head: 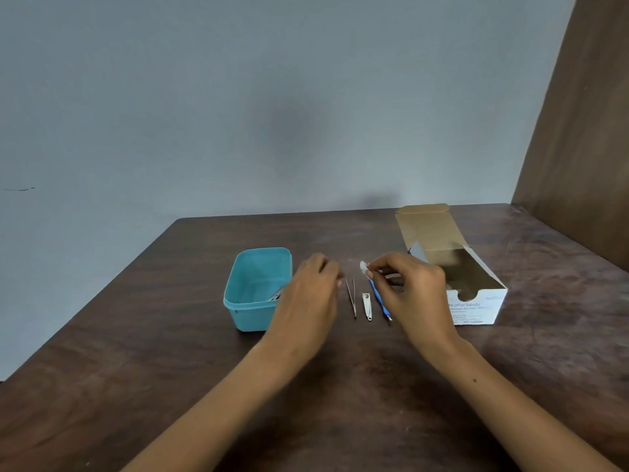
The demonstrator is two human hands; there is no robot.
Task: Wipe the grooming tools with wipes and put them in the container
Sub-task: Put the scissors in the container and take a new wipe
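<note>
A teal plastic container [252, 284] stands on the brown table, with a metal tool partly visible inside near its right wall. To its right lie thin tweezers [351, 296], a small nail clipper [366, 306] and a blue-handled tool [376, 292], side by side. My right hand [408, 287] hovers over the blue tool and pinches a small white wipe [363, 268] at its fingertips. My left hand [311, 298] hangs between the container and the tweezers, fingers loosely curled, nothing visible in it.
An open white cardboard box of alcohol swabs [473, 301] sits to the right of the tools, its flap raised. A brown wooden panel [578, 148] rises at the right edge of the table [136, 352]. A grey wall stands behind.
</note>
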